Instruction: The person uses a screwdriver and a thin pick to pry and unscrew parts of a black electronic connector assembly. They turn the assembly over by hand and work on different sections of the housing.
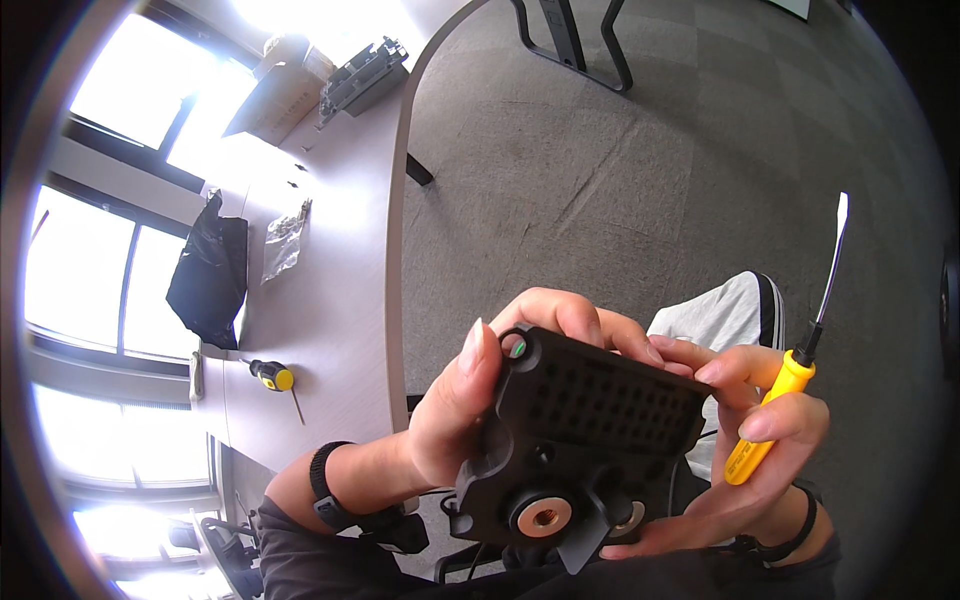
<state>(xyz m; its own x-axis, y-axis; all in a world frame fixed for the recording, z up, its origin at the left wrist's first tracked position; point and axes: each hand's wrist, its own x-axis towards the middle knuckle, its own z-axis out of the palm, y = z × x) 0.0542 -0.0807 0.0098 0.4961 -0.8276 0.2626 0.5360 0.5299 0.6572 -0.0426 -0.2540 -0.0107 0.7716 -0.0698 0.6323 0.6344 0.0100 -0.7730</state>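
My left hand (452,415) grips a black, block-shaped device housing (615,400) along its left and far edges. Rows of small round holes cover its upward face. Set into its near part is a copper-coloured threaded insert (545,517), with a dark, blade-like piece (590,538) sticking out beside it. A small green spot shows in the corner hole near my left thumb. Between the fingers of my right hand (775,430) is a yellow-handled flat-blade screwdriver (794,376), its tip pointing up and away from the housing. Fingers of that same hand also touch the housing's right side.
To the left stands a pale table (335,330) with a second, yellow-and-black screwdriver (272,377), a black plastic bag (212,275) and a clear bag of small parts (285,240). A cardboard box (282,95) and a grey device (365,78) sit farther back.
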